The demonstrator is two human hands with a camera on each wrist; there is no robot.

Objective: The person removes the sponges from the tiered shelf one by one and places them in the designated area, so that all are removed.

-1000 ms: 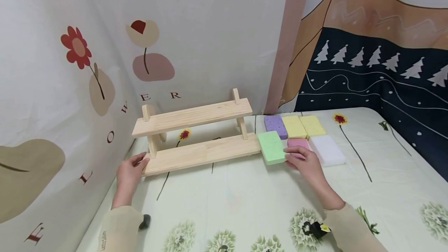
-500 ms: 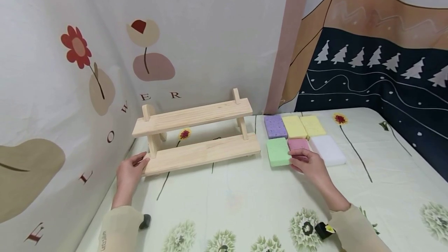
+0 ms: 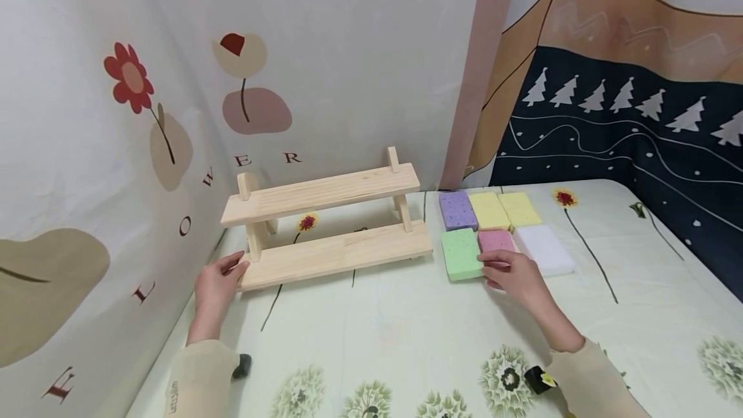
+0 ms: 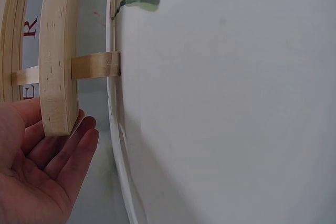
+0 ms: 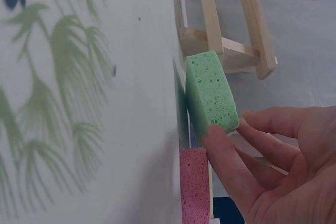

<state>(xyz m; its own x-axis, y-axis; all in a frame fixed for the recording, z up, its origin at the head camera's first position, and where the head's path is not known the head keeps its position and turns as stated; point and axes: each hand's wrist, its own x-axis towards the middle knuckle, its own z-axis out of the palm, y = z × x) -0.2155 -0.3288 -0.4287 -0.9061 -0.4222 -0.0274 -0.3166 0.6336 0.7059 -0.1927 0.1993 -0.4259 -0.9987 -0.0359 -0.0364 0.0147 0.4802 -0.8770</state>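
Observation:
A two-tier wooden shelf rack (image 3: 325, 195) stands at the left against the cloth wall. My left hand (image 3: 217, 289) grips the left end of its lower board (image 4: 56, 77), thumb on one face and fingers behind. On the right, my right hand (image 3: 513, 276) pinches the near right corner of a green sponge (image 3: 461, 255) between thumb and fingers. In the right wrist view the green sponge (image 5: 211, 93) is tilted, its near end slightly off the table. A pink sponge (image 3: 496, 241) lies beside it, partly hidden by the right hand.
Behind the green and pink sponges lie a purple sponge (image 3: 458, 211) and two yellow sponges (image 3: 489, 210). A white sponge (image 3: 543, 248) lies right of the pink one. Printed cloth covers the table (image 3: 371, 321) and hangs as walls behind and at the left.
My right hand has brought the green sponge rightward and down, from beside the shelf's lower board to the front left of the sponge group. The left hand stays on the shelf.

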